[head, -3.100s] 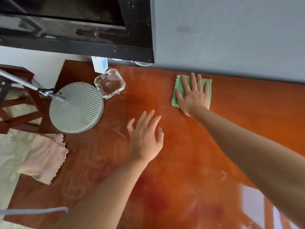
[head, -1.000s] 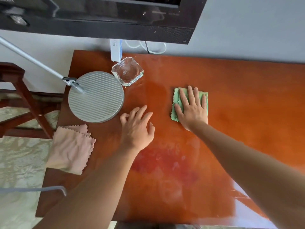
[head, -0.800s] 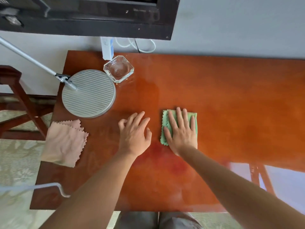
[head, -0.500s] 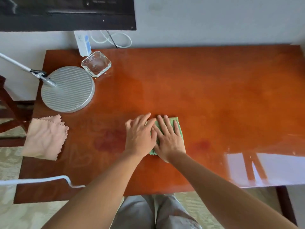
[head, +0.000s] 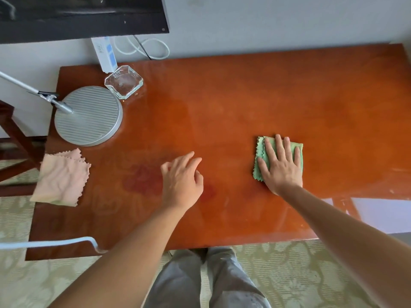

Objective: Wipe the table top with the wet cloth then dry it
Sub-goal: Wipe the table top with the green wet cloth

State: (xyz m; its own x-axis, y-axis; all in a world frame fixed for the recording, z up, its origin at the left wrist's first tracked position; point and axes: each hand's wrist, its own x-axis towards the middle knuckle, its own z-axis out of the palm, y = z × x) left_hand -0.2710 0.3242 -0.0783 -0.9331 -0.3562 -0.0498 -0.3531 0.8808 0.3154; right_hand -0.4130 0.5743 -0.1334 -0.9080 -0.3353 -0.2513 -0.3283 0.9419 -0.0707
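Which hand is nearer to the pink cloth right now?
Left. The left hand hovers mid-table, apart from the pink cloth at the table's left edge. The right hand presses the green cloth farther right.

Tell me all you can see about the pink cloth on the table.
The pink cloth is a pale, soft-looking fabric with zigzag-cut edges, folded into layers and slightly wrinkled. It lies flat at the left edge of the table, partly hanging over it, near the round grey lamp base. Neither hand touches it.
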